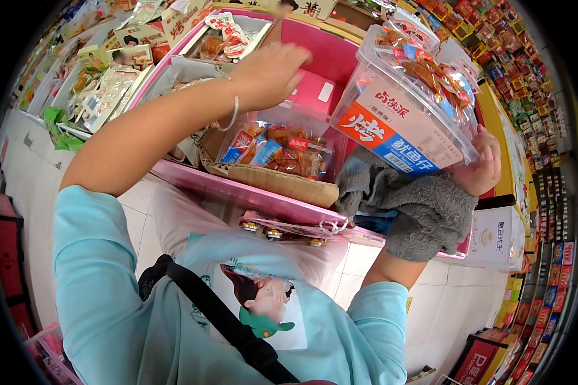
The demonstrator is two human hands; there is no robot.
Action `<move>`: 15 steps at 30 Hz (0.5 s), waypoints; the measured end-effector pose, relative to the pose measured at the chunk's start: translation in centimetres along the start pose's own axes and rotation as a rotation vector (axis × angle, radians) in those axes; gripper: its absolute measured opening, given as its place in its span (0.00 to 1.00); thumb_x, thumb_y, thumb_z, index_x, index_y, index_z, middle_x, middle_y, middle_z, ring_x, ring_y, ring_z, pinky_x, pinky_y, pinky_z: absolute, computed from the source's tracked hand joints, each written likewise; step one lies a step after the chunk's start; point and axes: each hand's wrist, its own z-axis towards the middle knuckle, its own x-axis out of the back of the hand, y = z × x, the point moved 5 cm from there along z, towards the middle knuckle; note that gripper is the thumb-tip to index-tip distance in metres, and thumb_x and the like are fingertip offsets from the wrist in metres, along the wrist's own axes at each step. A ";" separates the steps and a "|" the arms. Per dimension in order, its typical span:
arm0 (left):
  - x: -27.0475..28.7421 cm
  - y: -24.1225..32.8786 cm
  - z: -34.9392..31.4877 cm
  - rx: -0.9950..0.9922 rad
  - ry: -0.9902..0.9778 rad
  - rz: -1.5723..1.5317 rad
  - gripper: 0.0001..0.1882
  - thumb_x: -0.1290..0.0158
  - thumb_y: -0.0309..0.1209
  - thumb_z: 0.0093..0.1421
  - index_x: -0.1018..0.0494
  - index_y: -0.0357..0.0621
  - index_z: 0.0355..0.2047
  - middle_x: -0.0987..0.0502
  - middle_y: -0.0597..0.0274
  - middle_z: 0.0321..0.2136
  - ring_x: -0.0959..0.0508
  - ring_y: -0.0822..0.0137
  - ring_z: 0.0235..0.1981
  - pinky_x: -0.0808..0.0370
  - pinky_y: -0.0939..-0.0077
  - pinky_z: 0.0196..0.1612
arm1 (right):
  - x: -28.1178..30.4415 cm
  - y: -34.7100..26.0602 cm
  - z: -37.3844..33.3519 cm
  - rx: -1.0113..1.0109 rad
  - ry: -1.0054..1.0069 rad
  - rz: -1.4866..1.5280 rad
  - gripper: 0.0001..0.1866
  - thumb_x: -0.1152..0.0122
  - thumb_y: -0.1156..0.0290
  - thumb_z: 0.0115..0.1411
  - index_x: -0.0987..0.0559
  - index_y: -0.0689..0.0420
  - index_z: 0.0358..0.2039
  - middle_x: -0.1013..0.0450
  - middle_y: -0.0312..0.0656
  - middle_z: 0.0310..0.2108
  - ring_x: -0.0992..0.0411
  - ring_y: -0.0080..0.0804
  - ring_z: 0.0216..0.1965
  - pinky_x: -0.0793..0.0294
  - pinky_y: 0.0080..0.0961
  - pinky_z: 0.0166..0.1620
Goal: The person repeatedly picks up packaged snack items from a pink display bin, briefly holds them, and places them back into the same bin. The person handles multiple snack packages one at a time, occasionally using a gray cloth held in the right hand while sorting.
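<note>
My right hand (483,164) grips the lower right corner of a clear plastic tub (401,122), which is tilted and filled with wrapped brown snack packets (440,74). A grey towel (424,205) hangs over my right wrist and the edge of a pink display bin (250,188). Over the bin's middle, my left hand (270,74) is raised with its fingers loosely apart and nothing in them. Below it a second clear tub (327,154) of wrapped snacks (279,151) sits in the bin, behind a torn cardboard edge (273,181).
White trays of packets (221,42) stand at the bin's far left, and more packets and boxes (103,83) lie beyond on the left. Shelves of colourful small packages (514,83) line the right. A white carton (494,237) is on the floor by the bin's right end.
</note>
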 end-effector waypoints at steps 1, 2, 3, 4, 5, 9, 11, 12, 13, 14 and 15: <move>-1.7 -1.4 -0.9 0.065 -0.244 0.082 0.15 0.54 0.32 0.50 0.37 0.42 0.38 0.31 0.56 0.34 0.30 0.57 0.37 0.33 0.65 0.37 | -0.7 0.4 -0.2 -0.037 0.026 0.042 0.11 0.60 0.70 0.42 0.34 0.66 0.14 0.39 0.41 0.16 0.40 0.30 0.23 0.39 0.39 0.44; -2.9 -2.8 -2.0 0.135 -0.488 0.157 0.16 0.54 0.33 0.50 0.36 0.42 0.39 0.30 0.56 0.35 0.30 0.56 0.37 0.33 0.65 0.36 | -1.3 0.6 -0.4 -0.036 0.018 0.051 0.11 0.60 0.70 0.43 0.34 0.66 0.14 0.39 0.41 0.16 0.40 0.30 0.23 0.39 0.39 0.44; -3.7 -2.9 -2.2 0.069 -0.712 0.225 0.15 0.53 0.34 0.50 0.34 0.42 0.38 0.29 0.55 0.33 0.29 0.56 0.35 0.32 0.65 0.35 | -1.7 0.6 -0.5 -0.030 0.006 0.043 0.11 0.60 0.70 0.43 0.34 0.66 0.14 0.39 0.41 0.16 0.40 0.30 0.23 0.39 0.38 0.44; -4.5 -2.5 -1.9 -0.011 -0.932 0.292 0.15 0.53 0.34 0.49 0.32 0.42 0.37 0.27 0.55 0.31 0.28 0.55 0.34 0.31 0.65 0.34 | -1.4 0.3 -0.5 -0.019 0.002 0.026 0.11 0.61 0.70 0.43 0.34 0.66 0.14 0.39 0.41 0.16 0.40 0.30 0.23 0.39 0.38 0.44; -5.0 -2.7 -1.3 -0.026 -0.936 0.299 0.14 0.53 0.34 0.49 0.31 0.42 0.36 0.27 0.55 0.29 0.27 0.55 0.33 0.31 0.65 0.34 | -1.5 -0.3 -0.6 -0.014 -0.007 -0.003 0.11 0.61 0.71 0.43 0.35 0.67 0.14 0.39 0.41 0.17 0.40 0.30 0.23 0.39 0.38 0.44; -8.2 -3.0 2.1 -0.098 -0.880 0.387 0.09 0.53 0.29 0.47 0.27 0.40 0.28 0.26 0.52 0.28 0.26 0.57 0.31 0.30 0.66 0.32 | 0.0 -0.5 -1.2 -0.003 -0.002 -0.028 0.11 0.62 0.71 0.43 0.35 0.66 0.15 0.39 0.41 0.17 0.40 0.30 0.24 0.39 0.38 0.45; -8.9 -5.1 4.0 -0.010 -0.789 0.461 0.10 0.54 0.25 0.45 0.27 0.39 0.29 0.27 0.51 0.31 0.26 0.59 0.34 0.29 0.67 0.34 | 0.1 -0.4 -1.1 0.005 0.017 -0.022 0.11 0.62 0.71 0.43 0.35 0.66 0.15 0.39 0.41 0.17 0.40 0.30 0.24 0.39 0.39 0.45; -8.3 -6.7 5.0 0.102 -0.573 0.398 0.11 0.53 0.26 0.45 0.28 0.39 0.30 0.27 0.50 0.32 0.27 0.59 0.35 0.29 0.68 0.35 | -0.3 -0.2 -1.0 0.008 0.023 -0.007 0.11 0.62 0.71 0.43 0.34 0.66 0.15 0.39 0.41 0.17 0.40 0.30 0.24 0.39 0.39 0.46; -7.2 -8.0 5.6 0.204 -0.356 0.334 0.12 0.53 0.26 0.44 0.28 0.38 0.31 0.28 0.50 0.33 0.27 0.59 0.36 0.30 0.68 0.36 | -0.7 -0.1 -0.9 -0.003 0.013 -0.010 0.11 0.62 0.71 0.43 0.34 0.66 0.15 0.39 0.41 0.18 0.40 0.31 0.25 0.39 0.40 0.46; -6.2 -9.2 5.8 0.303 -0.137 0.271 0.13 0.53 0.26 0.44 0.29 0.38 0.32 0.28 0.49 0.35 0.28 0.59 0.37 0.30 0.69 0.38 | -1.0 0.0 -0.7 0.001 0.011 0.016 0.11 0.62 0.71 0.43 0.34 0.66 0.16 0.39 0.41 0.18 0.40 0.31 0.25 0.39 0.40 0.46; -5.9 -9.6 5.9 0.337 -0.201 0.257 0.16 0.54 0.33 0.47 0.31 0.39 0.37 0.30 0.51 0.37 0.29 0.58 0.40 0.31 0.68 0.40 | -1.2 0.0 -0.6 0.001 0.011 0.033 0.11 0.62 0.71 0.43 0.34 0.66 0.16 0.39 0.41 0.18 0.40 0.31 0.25 0.39 0.40 0.46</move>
